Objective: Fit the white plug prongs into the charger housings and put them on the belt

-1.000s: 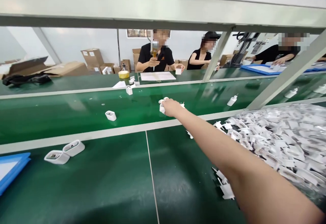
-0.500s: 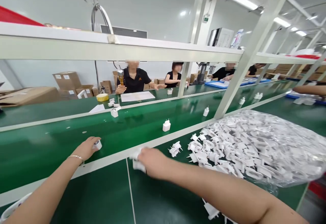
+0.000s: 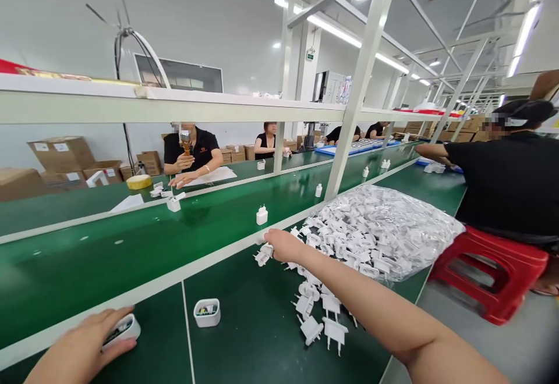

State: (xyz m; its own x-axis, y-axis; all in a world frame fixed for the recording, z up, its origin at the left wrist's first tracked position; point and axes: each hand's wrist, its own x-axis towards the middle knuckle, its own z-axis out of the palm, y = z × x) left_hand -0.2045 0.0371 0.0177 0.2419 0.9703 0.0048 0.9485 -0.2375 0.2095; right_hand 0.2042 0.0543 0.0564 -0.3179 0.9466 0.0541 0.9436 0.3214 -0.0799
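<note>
My left hand (image 3: 94, 337) curls its thumb and fingers around an open white charger housing (image 3: 130, 330), low at the left near the belt edge. Dark parts show inside it. A second open charger housing (image 3: 207, 312) stands on the green table, with small components visible within. Farther right, my right hand (image 3: 286, 246) is pinched at the near end of the loose plug caps, its fingertips on a white plug cap partly hidden by the fingers. Just under them lies another plug cap (image 3: 262, 255). More caps with pins (image 3: 311, 330) are scattered below my right forearm.
A clear plastic bag (image 3: 402, 215) spills a heap of plug caps. An assembled charger (image 3: 261, 215) stands on the green belt (image 3: 144, 256). Shelf posts (image 3: 349, 134) rise beyond the table. Co-workers sit opposite; another person sits right on a red stool (image 3: 493, 267).
My left hand has come off the belt toward me with a charger housing. My right hand has left the other housing on the table and moved right to the caps. The view has turned right.
</note>
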